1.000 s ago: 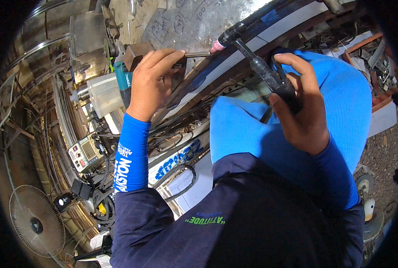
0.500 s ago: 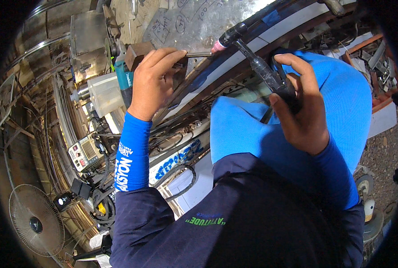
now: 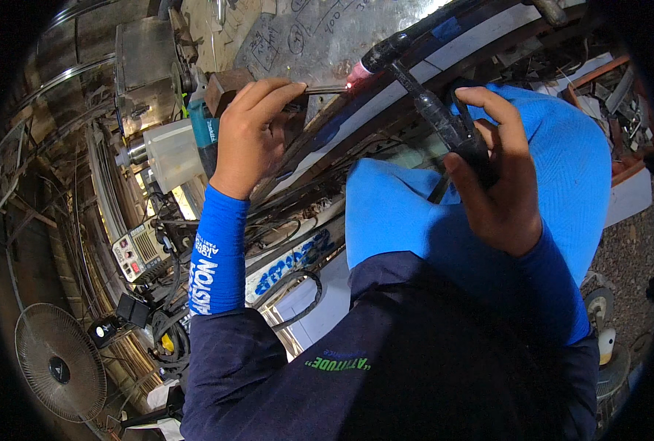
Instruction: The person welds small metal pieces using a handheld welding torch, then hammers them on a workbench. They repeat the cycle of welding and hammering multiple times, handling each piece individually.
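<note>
Upper centre of frame: red-white glow [image 3: 350,85] at pink nozzle [image 3: 358,71] of black torch [image 3: 440,112], absent half a second ago; arc apparently struck, heating likely begun. Right hand [image 3: 505,176] curled round torch; left hand [image 3: 252,140] pinching thin metal piece [image 3: 327,90], tip at glow.

Bright light glares off the grey, scribbled bench [image 3: 323,53] at 12 o'clock. At 10 stands a dull metal box [image 3: 143,73], with dim panels [image 3: 68,53] beyond it. Long bars [image 3: 109,200] run along 9 o'clock, and a round caged fan [image 3: 39,360] sits in shade at 8. At 2 o'clock an orange frame [image 3: 599,70] surrounds jumbled scrap [image 3: 624,90]. Brown, gravelly ground [image 3: 621,253] spreads at 3, bending with the dark rim.
</note>
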A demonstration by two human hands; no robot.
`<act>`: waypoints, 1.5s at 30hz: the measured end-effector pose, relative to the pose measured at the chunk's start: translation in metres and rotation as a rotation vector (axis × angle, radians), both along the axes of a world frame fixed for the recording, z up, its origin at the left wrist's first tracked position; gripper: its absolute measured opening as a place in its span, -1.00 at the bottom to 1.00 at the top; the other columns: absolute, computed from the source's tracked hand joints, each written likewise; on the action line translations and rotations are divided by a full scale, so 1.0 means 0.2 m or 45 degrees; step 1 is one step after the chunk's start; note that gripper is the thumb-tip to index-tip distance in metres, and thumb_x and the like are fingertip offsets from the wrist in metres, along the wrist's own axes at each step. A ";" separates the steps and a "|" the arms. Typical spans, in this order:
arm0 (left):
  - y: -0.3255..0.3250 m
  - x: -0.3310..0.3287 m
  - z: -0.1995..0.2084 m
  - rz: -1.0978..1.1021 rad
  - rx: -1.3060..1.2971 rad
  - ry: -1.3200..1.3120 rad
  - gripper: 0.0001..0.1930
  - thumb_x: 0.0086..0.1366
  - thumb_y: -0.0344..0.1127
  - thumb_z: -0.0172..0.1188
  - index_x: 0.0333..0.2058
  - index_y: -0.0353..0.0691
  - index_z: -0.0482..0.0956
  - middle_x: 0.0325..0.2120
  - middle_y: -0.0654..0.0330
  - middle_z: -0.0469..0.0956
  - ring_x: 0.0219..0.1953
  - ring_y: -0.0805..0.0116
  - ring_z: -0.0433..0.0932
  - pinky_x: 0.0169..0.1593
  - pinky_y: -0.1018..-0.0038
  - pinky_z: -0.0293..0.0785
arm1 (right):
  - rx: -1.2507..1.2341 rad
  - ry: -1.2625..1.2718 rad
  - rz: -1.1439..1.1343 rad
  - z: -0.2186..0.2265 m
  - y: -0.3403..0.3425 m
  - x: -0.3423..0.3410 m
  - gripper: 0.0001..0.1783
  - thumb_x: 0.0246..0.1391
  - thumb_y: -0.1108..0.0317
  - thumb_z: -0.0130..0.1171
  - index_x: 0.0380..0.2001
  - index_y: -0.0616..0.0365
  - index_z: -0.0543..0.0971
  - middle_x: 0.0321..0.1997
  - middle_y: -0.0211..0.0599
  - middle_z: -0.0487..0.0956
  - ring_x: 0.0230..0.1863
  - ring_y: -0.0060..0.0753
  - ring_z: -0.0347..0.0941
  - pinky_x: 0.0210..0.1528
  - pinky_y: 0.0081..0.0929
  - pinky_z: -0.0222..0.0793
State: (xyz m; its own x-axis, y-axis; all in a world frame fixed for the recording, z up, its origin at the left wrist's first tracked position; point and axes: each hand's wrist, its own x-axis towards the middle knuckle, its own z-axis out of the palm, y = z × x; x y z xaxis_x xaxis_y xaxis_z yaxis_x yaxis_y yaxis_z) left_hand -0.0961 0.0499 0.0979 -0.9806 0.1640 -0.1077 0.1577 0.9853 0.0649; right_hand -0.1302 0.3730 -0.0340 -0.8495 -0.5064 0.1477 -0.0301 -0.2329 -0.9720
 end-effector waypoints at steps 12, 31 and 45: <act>0.01 0.00 0.01 0.005 -0.012 0.000 -0.42 0.09 -0.76 0.31 0.09 -0.13 0.77 0.01 0.05 0.72 0.02 -0.02 0.70 0.11 0.26 0.63 | -0.101 -0.325 0.090 0.04 0.01 0.00 -0.30 0.40 0.52 0.22 0.50 0.24 0.21 -0.35 -0.48 0.47 -0.41 -0.74 0.25 -0.34 -0.62 0.13; 0.01 0.00 0.01 -0.002 -0.004 0.016 -0.43 0.09 -0.75 0.34 0.08 -0.14 0.78 0.00 0.05 0.72 0.00 -0.02 0.70 0.09 0.25 0.63 | -0.069 -0.329 0.100 0.06 0.01 0.00 -0.30 0.38 0.55 0.21 0.50 0.25 0.21 -0.31 -0.45 0.48 -0.37 -0.72 0.27 -0.29 -0.63 0.17; 0.01 0.00 0.01 -0.010 -0.013 0.013 -0.41 0.06 -0.76 0.35 0.09 -0.15 0.77 -0.01 0.05 0.72 0.00 -0.02 0.71 0.08 0.27 0.64 | -0.049 -0.103 0.025 0.00 -0.01 0.01 -0.33 0.39 0.56 0.18 0.48 0.26 0.23 -0.31 -0.39 0.49 -0.40 -0.68 0.29 -0.34 -0.58 0.18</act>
State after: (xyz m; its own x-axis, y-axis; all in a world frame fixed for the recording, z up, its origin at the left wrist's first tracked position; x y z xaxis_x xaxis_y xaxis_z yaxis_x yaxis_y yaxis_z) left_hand -0.0964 0.0522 0.0990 -0.9802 0.1710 -0.0996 0.1664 0.9846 0.0533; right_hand -0.1284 0.3715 -0.0334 -0.8494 -0.5184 0.0989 0.0528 -0.2698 -0.9615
